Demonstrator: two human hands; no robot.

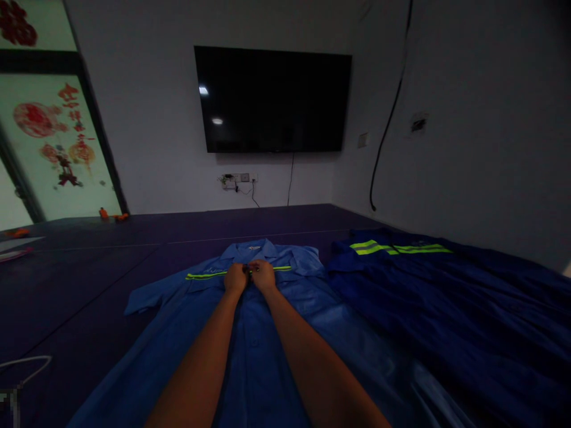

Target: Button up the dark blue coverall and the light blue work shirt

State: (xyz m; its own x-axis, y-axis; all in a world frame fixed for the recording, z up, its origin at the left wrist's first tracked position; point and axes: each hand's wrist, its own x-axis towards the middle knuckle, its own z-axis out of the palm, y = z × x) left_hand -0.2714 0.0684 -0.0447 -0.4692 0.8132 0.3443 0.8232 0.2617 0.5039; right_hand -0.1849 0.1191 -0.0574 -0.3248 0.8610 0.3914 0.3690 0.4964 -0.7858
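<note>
Left hand: curled, pinching the light-blue shirt at the middle of the chest.
Right hand: curled likewise, close beside the left hand, gripping the same front; too small to make out in finer detail.
Light-blue shirt: spread out on the purple floor, below both hands, with collar toward the far wall.
Yellow-green stripe: across the chest, partly hidden behind the hands.
Dark-blue garment: laid out just to the right, also banded in yellow-green.
Television: on the far wall, dark-screened.
</note>
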